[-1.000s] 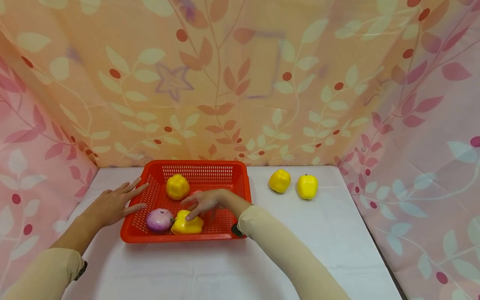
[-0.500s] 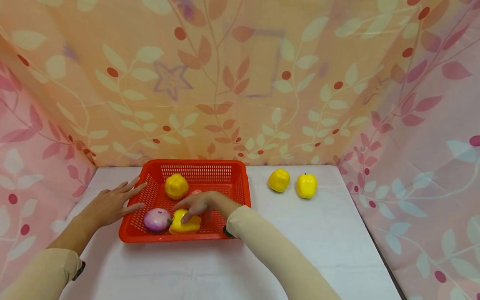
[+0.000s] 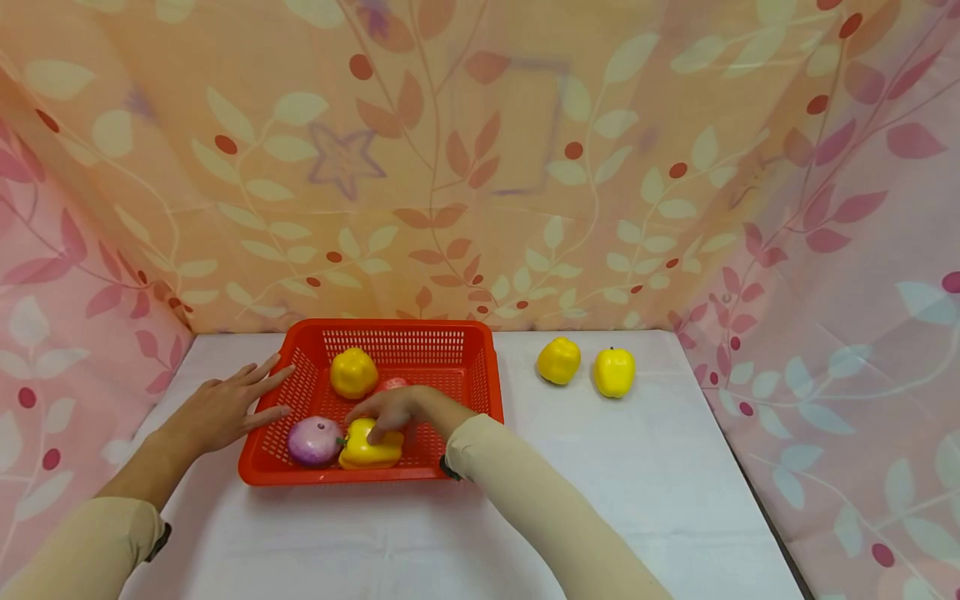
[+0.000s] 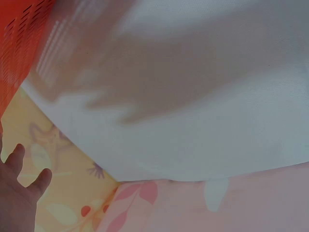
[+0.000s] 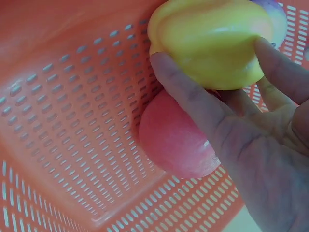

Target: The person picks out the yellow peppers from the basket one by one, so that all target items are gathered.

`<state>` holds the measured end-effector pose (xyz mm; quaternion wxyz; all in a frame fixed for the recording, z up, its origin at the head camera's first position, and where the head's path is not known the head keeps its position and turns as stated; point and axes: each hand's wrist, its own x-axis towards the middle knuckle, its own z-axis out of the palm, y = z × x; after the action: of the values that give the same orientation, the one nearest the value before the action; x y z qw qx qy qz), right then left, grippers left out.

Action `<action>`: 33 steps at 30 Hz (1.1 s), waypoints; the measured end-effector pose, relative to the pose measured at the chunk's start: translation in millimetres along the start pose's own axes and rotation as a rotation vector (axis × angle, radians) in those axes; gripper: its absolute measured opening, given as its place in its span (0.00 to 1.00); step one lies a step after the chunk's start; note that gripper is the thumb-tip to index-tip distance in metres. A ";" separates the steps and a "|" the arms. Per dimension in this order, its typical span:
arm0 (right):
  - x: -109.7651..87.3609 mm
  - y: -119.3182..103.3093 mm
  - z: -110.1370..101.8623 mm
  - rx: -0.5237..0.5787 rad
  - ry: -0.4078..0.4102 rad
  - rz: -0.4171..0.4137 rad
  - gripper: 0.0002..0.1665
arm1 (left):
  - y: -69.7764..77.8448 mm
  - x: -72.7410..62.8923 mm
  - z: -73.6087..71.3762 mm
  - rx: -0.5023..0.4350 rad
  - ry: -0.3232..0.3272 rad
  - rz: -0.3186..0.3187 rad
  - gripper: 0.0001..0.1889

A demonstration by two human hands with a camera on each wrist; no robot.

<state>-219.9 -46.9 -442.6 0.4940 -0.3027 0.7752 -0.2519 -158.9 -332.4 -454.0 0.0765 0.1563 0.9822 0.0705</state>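
My right hand (image 3: 396,407) reaches into the red plastic basket (image 3: 300,477) and grips a yellow bell pepper (image 3: 366,454) lying on its side near the front wall. In the right wrist view, thumb and fingers are on opposite sides of the pepper (image 5: 207,36). A pinkish-red round fruit (image 5: 171,140) lies beside it, partly behind the hand in the head view. Left of the pepper sits a round purple vegetable (image 3: 315,440); behind it stands another yellow bell pepper (image 3: 353,372). My left hand (image 3: 221,410), fingers spread and straight, rests at the basket's left rim.
Two yellow bell peppers, one tilted (image 3: 558,360) and one upright (image 3: 614,372), are on the white-covered table (image 3: 600,467) right of the basket. Patterned cloth (image 3: 480,208) rises behind the table and along both sides.
My right hand has moved slightly left and down onto the front bell pepper, its fingers closing round it. The left hand stays at the basket rim.
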 end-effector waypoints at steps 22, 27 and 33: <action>-8.3 -1.6 -2.8 -0.009 -0.023 -0.054 0.29 | 0.4 -0.8 0.1 0.001 -0.004 0.005 0.41; -24.1 -0.4 -3.8 -0.048 0.001 -0.137 0.29 | 0.7 -0.3 -0.2 -0.001 -0.003 0.004 0.41; -52.5 3.6 -6.9 -0.019 0.034 -0.167 0.30 | 0.9 -0.3 0.1 -0.004 -0.003 0.000 0.41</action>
<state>-209.7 -6.1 -410.2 0.4550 -0.3665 0.7580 -0.2899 -158.3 -331.6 -453.9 0.0785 0.1565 0.9819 0.0723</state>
